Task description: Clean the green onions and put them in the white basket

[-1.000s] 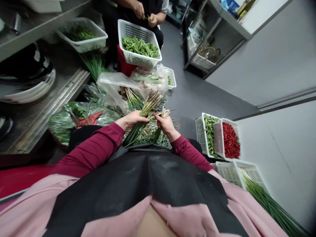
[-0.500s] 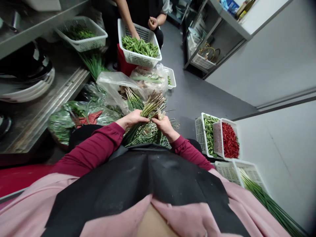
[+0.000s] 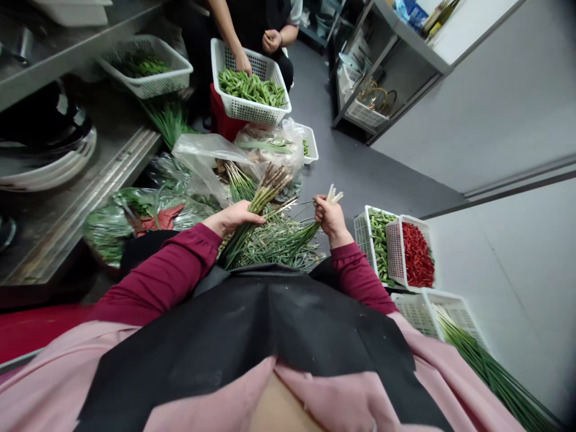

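Observation:
My left hand (image 3: pixel 234 216) is closed around a thick bundle of green stalks (image 3: pixel 256 207) whose pale cut ends point up and away from me. My right hand (image 3: pixel 329 217) is out to the right, gripping a small bunch of stalks (image 3: pixel 297 235); its whitish ends stick up above my fist. Between the two hands a loose pile of green stalks (image 3: pixel 274 246) lies in my lap over the black apron.
Clear plastic bags of greens (image 3: pixel 211 162) lie ahead. White baskets hold green beans (image 3: pixel 250 84), green and red peppers (image 3: pixel 416 255) and long stalks (image 3: pixel 468 348). Another person's hand (image 3: pixel 243 63) reaches into the bean basket. Steel shelving stands left and far right.
My right hand has pulled a small bunch of stalks away from the bundle, moving right and up. The other person's hand went down into the bean basket.

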### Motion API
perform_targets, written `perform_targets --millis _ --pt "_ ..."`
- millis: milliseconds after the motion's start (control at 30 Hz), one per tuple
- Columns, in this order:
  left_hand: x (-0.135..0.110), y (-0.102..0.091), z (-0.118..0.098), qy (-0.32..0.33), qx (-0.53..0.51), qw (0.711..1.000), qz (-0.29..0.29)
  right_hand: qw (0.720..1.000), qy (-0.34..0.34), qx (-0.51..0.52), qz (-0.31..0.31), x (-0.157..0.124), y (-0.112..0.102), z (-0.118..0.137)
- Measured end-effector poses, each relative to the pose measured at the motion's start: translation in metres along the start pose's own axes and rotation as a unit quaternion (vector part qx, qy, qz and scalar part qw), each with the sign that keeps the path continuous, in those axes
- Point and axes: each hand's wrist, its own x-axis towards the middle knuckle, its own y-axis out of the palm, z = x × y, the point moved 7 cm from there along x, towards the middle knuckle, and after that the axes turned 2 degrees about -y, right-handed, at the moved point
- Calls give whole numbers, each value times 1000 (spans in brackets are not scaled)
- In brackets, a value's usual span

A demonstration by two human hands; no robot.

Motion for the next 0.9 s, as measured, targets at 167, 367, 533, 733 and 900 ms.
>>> perform_targets --millis 167,367,533,733,900 --pt "2 3 0 9 15 1000 7 991 -7 -122 50 -16 32 -31" --pt "-2 10 -1 -1 24 1000 13 990 -19 -138 10 -12 46 -42" --pt "-1 13 -1 -3 5 1000 25 996 15 -89 16 -13 53 -46" --pt "3 15 2 1 -1 1000 12 955 -126 -268 -16 -6 46 -39" --pt "13 25 5 11 9 1000 21 887 -183 -422 -30 2 47 -38"
